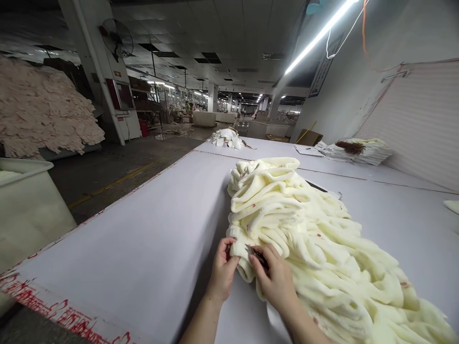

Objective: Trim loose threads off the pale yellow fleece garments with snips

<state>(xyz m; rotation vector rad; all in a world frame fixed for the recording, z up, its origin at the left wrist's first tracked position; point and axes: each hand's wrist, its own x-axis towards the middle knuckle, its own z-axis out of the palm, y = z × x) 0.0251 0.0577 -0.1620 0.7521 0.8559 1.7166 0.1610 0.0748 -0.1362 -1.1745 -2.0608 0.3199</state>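
Note:
A long heap of pale yellow plush fabric (315, 243) lies in folds on the white table (150, 229). At its near left edge, my left hand (225, 270) pinches a fold of the fabric between thumb and fingers. My right hand (274, 274) is closed around small dark thread snips (258, 257). Their pointed tip is directed left, at the fold beside my left fingers. Small reddish marks show here and there on the fabric. Part of the snips is hidden by my right fingers.
A pile of white scraps (227, 138) sits at the table's far end. Paper stacks (366, 152) lie at the far right, by the wall. Left of the table stand a pale bin (32, 205) and a large mound of pinkish fabric (46, 110). A dark strip (317, 186) pokes out behind the heap.

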